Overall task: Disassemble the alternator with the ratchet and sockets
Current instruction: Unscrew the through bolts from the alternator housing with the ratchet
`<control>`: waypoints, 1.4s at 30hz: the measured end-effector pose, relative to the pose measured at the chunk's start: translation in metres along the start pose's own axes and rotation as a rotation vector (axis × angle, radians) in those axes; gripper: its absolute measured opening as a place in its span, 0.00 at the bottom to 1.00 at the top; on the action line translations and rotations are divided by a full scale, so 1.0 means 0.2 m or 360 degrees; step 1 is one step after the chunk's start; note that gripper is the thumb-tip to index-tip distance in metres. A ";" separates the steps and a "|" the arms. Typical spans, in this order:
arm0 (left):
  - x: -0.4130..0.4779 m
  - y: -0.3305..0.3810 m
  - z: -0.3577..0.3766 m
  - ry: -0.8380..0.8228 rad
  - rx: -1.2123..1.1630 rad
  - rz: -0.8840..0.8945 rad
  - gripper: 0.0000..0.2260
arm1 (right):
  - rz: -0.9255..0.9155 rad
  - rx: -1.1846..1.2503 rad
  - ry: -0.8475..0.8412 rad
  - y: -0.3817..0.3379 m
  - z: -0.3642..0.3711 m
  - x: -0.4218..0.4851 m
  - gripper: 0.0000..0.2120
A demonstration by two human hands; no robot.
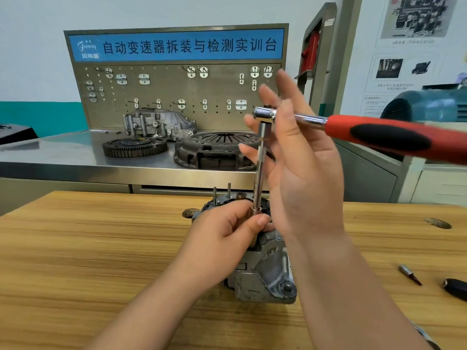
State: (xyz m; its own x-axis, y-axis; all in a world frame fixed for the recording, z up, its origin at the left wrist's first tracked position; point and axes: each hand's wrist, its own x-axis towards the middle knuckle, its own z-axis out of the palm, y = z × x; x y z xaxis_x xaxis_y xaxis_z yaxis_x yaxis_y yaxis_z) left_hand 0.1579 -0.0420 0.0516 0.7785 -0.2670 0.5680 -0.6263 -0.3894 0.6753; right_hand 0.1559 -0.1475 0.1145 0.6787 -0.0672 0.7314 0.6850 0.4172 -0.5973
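Note:
The grey alternator (267, 274) stands on the wooden table (101, 248), studs pointing up. A long extension bar (260, 173) rises upright from it to the ratchet (389, 137), whose red and black handle reaches off to the right, blurred. My left hand (222, 231) rests on the alternator's top and pinches the socket (253, 212) at the bar's foot between thumb and fingers. My right hand (303, 173) is held up beside the bar with straight, spread fingers, against the ratchet's shaft just behind its head. The bolt under the socket is hidden.
A small bit (410, 275) and a black object (454, 290) lie on the table at the right. Behind, a steel bench (63, 157) carries a flywheel (134, 146), a clutch cover (214, 150) and a housing (159, 123) before a pegboard (177, 84).

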 end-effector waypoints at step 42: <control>-0.01 -0.02 0.02 0.0079 0.0123 -0.0030 0.17 | 0.0088 0.0169 -0.0042 -0.02 0.02 -0.01 0.12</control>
State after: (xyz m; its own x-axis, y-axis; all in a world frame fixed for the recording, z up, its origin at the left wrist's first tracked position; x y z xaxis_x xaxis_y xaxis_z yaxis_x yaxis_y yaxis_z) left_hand 0.1583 -0.0446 0.0460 0.7857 -0.2158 0.5797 -0.6053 -0.4610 0.6489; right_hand 0.1513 -0.1456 0.1173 0.7064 -0.0183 0.7075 0.6138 0.5136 -0.5995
